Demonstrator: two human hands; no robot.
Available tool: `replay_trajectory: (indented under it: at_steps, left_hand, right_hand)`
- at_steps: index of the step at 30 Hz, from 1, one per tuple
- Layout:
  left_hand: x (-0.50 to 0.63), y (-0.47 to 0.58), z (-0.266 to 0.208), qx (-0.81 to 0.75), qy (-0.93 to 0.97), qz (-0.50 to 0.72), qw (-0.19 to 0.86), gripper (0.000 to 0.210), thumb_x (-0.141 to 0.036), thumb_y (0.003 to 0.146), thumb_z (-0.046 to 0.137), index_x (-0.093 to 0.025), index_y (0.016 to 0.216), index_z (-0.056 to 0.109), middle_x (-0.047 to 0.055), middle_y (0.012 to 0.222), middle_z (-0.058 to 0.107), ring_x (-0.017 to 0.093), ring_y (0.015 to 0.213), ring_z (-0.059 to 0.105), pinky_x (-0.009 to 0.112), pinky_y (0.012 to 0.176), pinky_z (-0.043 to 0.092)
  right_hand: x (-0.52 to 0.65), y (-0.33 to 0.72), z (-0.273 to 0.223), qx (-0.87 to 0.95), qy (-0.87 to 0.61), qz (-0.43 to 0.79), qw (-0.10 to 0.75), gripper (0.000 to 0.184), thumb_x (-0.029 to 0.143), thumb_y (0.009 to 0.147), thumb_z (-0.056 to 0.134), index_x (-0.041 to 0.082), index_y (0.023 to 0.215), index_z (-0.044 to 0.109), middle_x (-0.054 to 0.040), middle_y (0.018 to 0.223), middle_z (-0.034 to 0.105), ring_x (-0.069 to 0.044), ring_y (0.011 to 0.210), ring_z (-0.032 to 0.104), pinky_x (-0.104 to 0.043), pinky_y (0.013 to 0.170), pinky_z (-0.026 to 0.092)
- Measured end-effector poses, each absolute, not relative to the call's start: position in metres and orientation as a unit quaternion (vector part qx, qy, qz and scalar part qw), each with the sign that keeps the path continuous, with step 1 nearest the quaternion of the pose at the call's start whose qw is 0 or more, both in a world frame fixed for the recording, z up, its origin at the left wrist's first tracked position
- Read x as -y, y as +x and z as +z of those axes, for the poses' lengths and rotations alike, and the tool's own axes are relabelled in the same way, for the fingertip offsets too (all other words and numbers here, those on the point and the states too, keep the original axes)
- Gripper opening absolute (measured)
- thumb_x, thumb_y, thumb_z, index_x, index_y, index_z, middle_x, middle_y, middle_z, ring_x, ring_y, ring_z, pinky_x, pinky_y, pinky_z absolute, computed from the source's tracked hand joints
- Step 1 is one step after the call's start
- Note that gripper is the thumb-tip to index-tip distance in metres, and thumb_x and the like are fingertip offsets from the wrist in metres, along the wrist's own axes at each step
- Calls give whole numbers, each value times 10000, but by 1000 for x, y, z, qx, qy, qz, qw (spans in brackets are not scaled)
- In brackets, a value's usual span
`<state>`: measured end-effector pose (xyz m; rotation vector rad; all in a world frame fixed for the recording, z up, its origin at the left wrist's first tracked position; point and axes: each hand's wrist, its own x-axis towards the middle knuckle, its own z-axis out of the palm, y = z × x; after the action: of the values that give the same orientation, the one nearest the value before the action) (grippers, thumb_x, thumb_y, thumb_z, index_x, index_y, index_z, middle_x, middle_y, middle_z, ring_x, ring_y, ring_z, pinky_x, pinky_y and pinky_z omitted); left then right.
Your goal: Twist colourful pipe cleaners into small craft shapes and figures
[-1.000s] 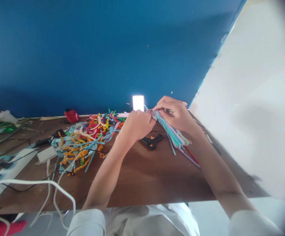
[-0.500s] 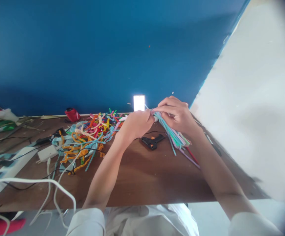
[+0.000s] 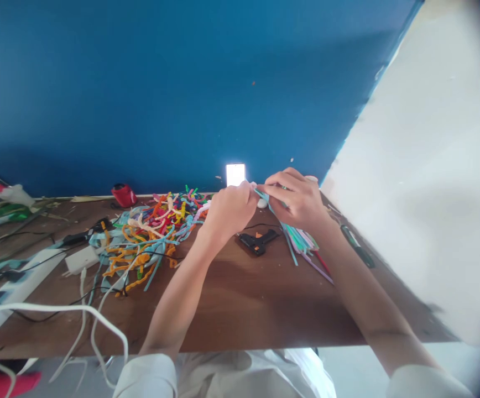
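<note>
My left hand [image 3: 232,209] is closed, its thumb and fingertips pinching the end of a light blue pipe cleaner [image 3: 261,194]. Opposite it, my right hand [image 3: 296,198] has its fingers bent and pinches the same strip. The fingertips of both hands almost meet over the back of the table. Beneath the right hand lies a loose bundle of pastel pipe cleaners [image 3: 300,241], partly covered by it. A small white object [image 3: 262,204] sits just under the fingertips. Closer to me, a black glue gun [image 3: 259,241] with an orange trigger lies flat.
A tangled heap of coloured pipe cleaners [image 3: 161,221] spreads left of my arm. A lit phone [image 3: 235,174] leans against the blue wall. White cables [image 3: 57,307], a charger [image 3: 81,259] and a power strip [image 3: 20,287] occupy the left. A dark green tool [image 3: 356,247] lies beside the right wall.
The fingers have shifted slightly, and the light blue strip between them shows more clearly. The view has tilted a little, and the dark green tool is more visible past my right arm.
</note>
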<state>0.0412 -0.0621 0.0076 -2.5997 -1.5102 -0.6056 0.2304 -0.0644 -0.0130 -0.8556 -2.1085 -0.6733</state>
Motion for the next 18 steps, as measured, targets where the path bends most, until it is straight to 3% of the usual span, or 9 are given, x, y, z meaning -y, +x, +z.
replay_trajectory:
  at_steps: [3,6,10,18]
  left_hand:
    - [66,39,11,491,-844,-210,44,415,-306,1045,233,-159,992,617,116,838,723,252,760,690,310,635,394]
    - [67,37,12,481,-846,-220,66,389,-290,1048,236,-154,1017,599,106,835,713,238,784,680,305,657,402]
    - [67,37,12,462,-853,-213,119,314,-237,1029,285,-119,1032,576,130,864,691,255,878,657,325,738,426]
    - [69,40,9,461,-850,-203,151,259,-206,1002,317,-131,983,564,141,849,662,275,895,632,350,747,427]
  right_hand:
    - [64,229,-14,821,-338,-283,363,253,101,883,506,239,936,712,-46,945,717,-198,831,571,-331,622,384]
    - [65,228,-16,805,-333,-275,406,242,92,866,504,239,911,691,-45,906,698,-189,789,577,-332,628,408]
    - [68,226,-15,784,-326,-252,464,337,74,848,505,265,1066,679,-49,905,683,-198,798,602,-337,656,453]
    - [67,226,-17,794,-319,-252,451,429,80,848,514,300,1181,671,-47,948,699,-201,814,613,-338,684,457]
